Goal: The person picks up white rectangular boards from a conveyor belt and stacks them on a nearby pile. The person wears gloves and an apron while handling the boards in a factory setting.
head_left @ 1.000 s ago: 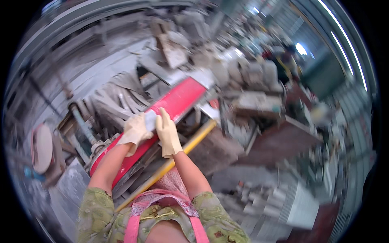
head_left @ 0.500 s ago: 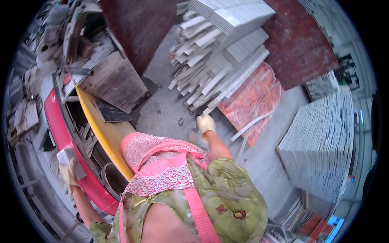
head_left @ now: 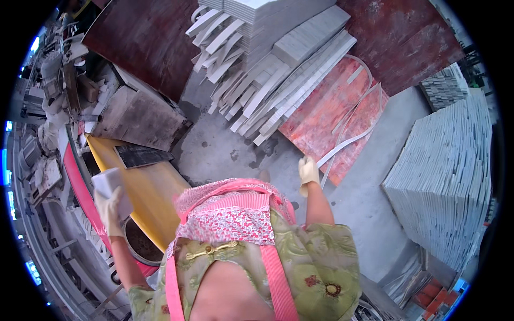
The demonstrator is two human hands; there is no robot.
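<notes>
My left hand (head_left: 110, 208), in a cream glove, is closed around a pale rectangular block (head_left: 108, 183). It holds the block upright above the red-and-yellow curved-sided container (head_left: 155, 184) on the left. My right hand (head_left: 309, 172), also gloved, has its fingers curled. It is at the near end of a long white strip (head_left: 345, 144) that lies across a mottled red board (head_left: 326, 115). Whether the fingers grip that strip cannot be made out. Inside the container, a round bucket (head_left: 142, 241) is partly hidden by my left arm.
A stack of white-grey strips and slabs (head_left: 257, 80) stands ahead. Dark red boards (head_left: 144, 43) rise behind it. On the right is a tall stack of thin pale sheets (head_left: 439, 182). A brown wooden board (head_left: 136, 117) and scrap lie at the left. Grey floor (head_left: 214, 144) has dark stains.
My left hand has lifted the pale block from the container's red edge and moved inward. My right hand has moved right, to the white strip's end. The view has shifted.
</notes>
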